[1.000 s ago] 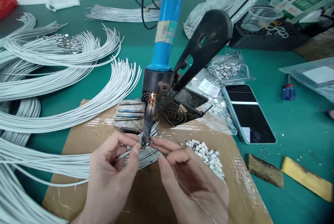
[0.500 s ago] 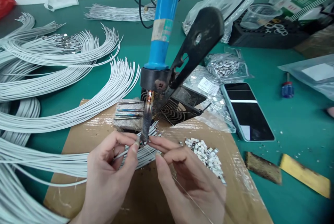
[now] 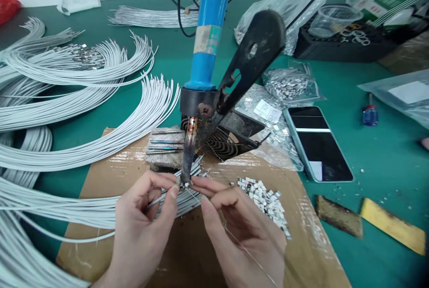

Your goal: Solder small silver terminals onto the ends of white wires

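A blue-handled soldering iron (image 3: 205, 55) is fixed in a black metal stand arm (image 3: 256, 55), its dark tip pointing down between my hands. My left hand (image 3: 144, 230) is closed, thumb and forefinger pinching a white cable (image 3: 161, 197) with its end at the iron's tip. Closed around a thin solder wire (image 3: 251, 256), my right hand (image 3: 241, 234) has its fingertips just right of the tip. A small silvery piece shows at the tip; its exact contact is too small to tell. More white cables (image 3: 191, 203) lie beneath my hands.
Small metal terminals (image 3: 263, 203) are heaped on the cardboard (image 3: 301, 243). Bundles of white cables (image 3: 134, 140) spread across the left. A black fan (image 3: 228, 140) stands behind the iron. Rightward are a phone (image 3: 320, 145), sponge strips (image 3: 392, 225) and a screwdriver (image 3: 370, 113).
My left hand has shifted very slightly to the right. Both hands stay at the iron's tip with the same grips.
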`<action>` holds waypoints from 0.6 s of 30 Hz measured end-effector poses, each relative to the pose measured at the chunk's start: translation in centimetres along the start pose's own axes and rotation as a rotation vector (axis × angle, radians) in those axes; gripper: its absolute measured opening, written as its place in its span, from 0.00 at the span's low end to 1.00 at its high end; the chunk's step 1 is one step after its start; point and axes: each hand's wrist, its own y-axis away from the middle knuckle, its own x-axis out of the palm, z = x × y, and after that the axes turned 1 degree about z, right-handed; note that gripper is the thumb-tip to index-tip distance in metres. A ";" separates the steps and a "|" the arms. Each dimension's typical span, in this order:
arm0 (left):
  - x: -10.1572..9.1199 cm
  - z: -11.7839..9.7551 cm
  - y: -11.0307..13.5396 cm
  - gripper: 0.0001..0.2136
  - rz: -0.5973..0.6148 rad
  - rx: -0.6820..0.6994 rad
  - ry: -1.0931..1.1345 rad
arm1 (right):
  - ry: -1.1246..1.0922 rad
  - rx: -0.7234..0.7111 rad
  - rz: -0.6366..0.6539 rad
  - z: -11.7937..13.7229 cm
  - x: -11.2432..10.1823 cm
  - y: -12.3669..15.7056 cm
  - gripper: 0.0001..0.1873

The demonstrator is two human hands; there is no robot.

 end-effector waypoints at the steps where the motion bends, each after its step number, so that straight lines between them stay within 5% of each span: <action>1: 0.2 -0.1 0.1 0.06 -0.020 -0.022 0.006 | -0.011 0.022 0.000 0.1 0.0 0.0 0.12; 5: 1.0 -0.6 0.5 0.06 -0.121 -0.082 -0.018 | -0.021 0.067 0.001 0.4 -0.1 -0.2 0.13; 18: 1.1 -1.1 0.5 0.06 -0.110 -0.107 -0.050 | -0.065 0.062 0.007 0.2 -0.1 -0.1 0.13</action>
